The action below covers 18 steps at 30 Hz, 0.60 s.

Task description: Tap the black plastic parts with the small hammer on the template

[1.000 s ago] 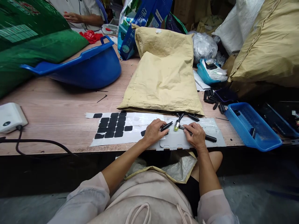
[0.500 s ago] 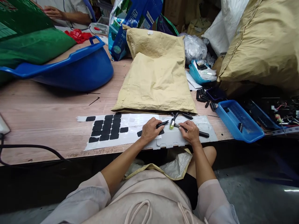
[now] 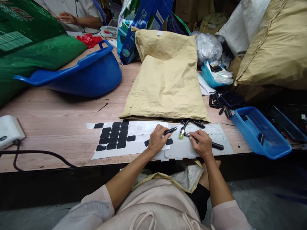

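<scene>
My right hand [image 3: 202,142] is closed around the shaft of a small hammer [image 3: 217,146]. Its metal head with a yellow-green tip points left, and the black grip sticks out to the right. Pinched in the fingers of my left hand [image 3: 157,139] is a small, slim black part [image 3: 170,130], its free end pointing toward the hammer head. Both hands rest over a white sheet [image 3: 136,127] at the table's front edge. Rows of black rounded-square pads [image 3: 114,134] lie on it, with a few more pads beside my left hand. Loose black parts [image 3: 198,124] lie just beyond the hammer.
A tan paper sack [image 3: 168,86] lies behind the hands. A blue basin [image 3: 88,76] stands left of it, and a blue basket [image 3: 262,134] sits at the right edge. Black pieces [image 3: 217,100] are heaped near the basket. Another person's hand [image 3: 68,18] shows at the back left.
The whole view has shifted, so everything sits a little further right and lower. Both hands keep their holds, with little visible movement over the sheet.
</scene>
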Available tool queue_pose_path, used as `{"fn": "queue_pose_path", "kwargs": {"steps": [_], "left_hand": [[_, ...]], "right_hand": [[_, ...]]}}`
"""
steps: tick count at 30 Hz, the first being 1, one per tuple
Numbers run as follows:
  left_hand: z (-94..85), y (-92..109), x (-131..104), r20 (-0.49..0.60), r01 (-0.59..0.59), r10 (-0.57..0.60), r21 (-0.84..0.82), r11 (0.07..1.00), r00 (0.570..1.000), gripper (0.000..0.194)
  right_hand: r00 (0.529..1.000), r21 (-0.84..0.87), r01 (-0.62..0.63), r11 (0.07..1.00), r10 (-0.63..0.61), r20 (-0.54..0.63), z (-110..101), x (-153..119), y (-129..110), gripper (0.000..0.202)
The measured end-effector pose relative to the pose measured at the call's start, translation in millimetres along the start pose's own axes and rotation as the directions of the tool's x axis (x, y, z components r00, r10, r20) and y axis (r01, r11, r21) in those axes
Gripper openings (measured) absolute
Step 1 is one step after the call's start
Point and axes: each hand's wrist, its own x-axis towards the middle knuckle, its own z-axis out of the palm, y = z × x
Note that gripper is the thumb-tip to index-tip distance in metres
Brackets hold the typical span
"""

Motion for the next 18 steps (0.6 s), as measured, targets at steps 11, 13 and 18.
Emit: {"fn": "queue_pose_path", "kwargs": {"steps": [11, 13, 18], "left_hand": [[0.2, -2.7, -3.8, -0.016, 0.01, -0.011, -0.05, 0.999, 1.0, 0.02], [0.5, -2.9, -3.9, -0.024, 0.015, -0.016, -0.061, 0.998, 1.0, 0.021], [1.6, -2.7, -3.3, -0.017, 0.022, -0.023, -0.063, 0.998, 1.0, 0.016]], "right_hand": [[1.0, 0.016, 0.019, 1.0, -0.019, -0.012, -0.6, -2.4, -3.0, 0.018], [1.0, 0.023, 0.025, 0.999, -0.024, -0.015, -0.7, -2.8, -2.7, 0.018], [1.0, 0.025, 0.021, 0.999, -0.02, -0.013, -0.9, -2.6, -1.2, 0.019]]}}
